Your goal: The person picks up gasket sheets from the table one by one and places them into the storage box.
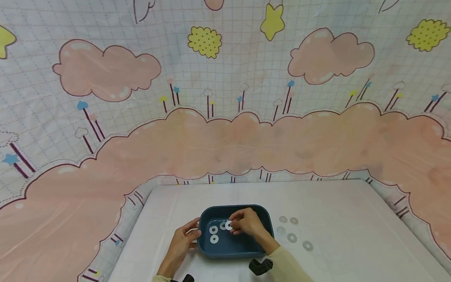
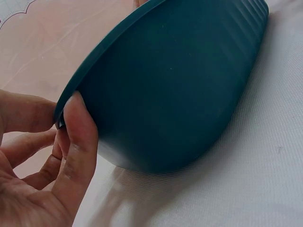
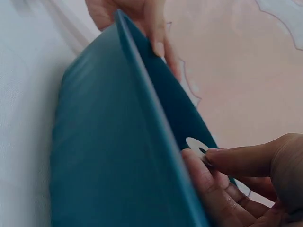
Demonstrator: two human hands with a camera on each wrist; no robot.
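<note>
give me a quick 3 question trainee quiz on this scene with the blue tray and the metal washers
1. True or false: the left hand grips the rim of the dark blue rounded plastic tray.
2. What does the right hand pinch over the tray?
A. a flat silver metal washer
B. a bolt
C. nothing
3. Where do the loose washers on the white table lie, relative to the tray?

Key
1. True.
2. A.
3. To its right; five washers show in the head view.

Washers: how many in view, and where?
9. Three lie in the tray, a fourth washer is pinched by the right hand over it, five washers on the table right of it; hand may hide more.
</note>
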